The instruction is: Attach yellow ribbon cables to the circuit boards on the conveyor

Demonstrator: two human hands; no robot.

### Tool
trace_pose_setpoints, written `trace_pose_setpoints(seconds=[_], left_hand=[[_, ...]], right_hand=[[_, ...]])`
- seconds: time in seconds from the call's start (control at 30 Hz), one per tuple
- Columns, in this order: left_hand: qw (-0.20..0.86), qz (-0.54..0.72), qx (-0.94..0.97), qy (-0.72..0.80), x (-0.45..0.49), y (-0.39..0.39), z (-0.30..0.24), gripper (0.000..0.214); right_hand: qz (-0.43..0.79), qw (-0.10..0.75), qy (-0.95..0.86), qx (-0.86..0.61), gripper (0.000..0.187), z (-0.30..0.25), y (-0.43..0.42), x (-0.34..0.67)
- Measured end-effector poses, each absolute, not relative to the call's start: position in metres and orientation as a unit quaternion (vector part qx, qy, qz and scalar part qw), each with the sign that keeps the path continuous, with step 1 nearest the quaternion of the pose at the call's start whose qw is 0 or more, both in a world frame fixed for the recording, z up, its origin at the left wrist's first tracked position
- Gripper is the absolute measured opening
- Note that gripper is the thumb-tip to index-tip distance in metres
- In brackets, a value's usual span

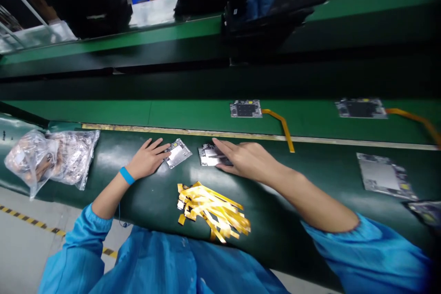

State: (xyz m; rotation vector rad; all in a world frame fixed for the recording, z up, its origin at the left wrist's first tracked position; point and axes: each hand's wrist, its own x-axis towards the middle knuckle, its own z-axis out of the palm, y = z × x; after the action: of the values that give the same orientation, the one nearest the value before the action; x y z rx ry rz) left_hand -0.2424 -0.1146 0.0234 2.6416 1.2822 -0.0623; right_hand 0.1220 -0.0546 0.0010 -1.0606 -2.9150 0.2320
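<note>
Fingers of our left hand lie spread and nearly straight, tips on the left board without closing round it; our right hand has thumb and forefinger parted over the right board, and we cannot tell whether they grip anything. Beneath them stretches our dark green bench, with a lighter green belt past its far edge. Two clear bags sit toward the bench's left end, and a heap of yellow ribbon cables lies close to its near edge. Smaller than that heap, our two boards rest near the far edge, apart from each other. We judge them light, stiff and fragile, with silvery covers that are probably slick, so we would take hold by the outer edges and keep fingertips off the tiny components
</note>
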Motion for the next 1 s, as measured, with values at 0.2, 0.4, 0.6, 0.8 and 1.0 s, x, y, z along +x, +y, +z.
trace_pose_setpoints(seconds=[0.2,0.4,0.6,0.8,1.0], left_hand=[[0.115,0.009,0.857,0.501,-0.225,-0.128,0.025,0.054],[0.12,-0.029,0.853,0.506,-0.213,-0.124,0.025,0.043],[0.14,-0.053,0.858,0.492,-0.25,-0.117,0.038,0.045],[0.156,-0.015,0.847,0.508,-0.25,-0.116,0.042,0.04],[0.156,0.095,0.83,0.527,-0.212,-0.106,0.036,0.031]], right_hand=[[0.198,0.077,-0.938,-0.275,0.033,0.017,-0.074,0.101],[0.36,0.072,-0.911,-0.187,0.029,0.024,-0.117,0.068],[0.335,0.018,-0.918,-0.213,0.016,0.013,-0.127,0.04],[0.405,0.003,-0.882,-0.242,0.01,0.012,-0.123,0.039],[0.465,0.115,-0.838,-0.262,0.026,0.006,-0.121,0.055]])
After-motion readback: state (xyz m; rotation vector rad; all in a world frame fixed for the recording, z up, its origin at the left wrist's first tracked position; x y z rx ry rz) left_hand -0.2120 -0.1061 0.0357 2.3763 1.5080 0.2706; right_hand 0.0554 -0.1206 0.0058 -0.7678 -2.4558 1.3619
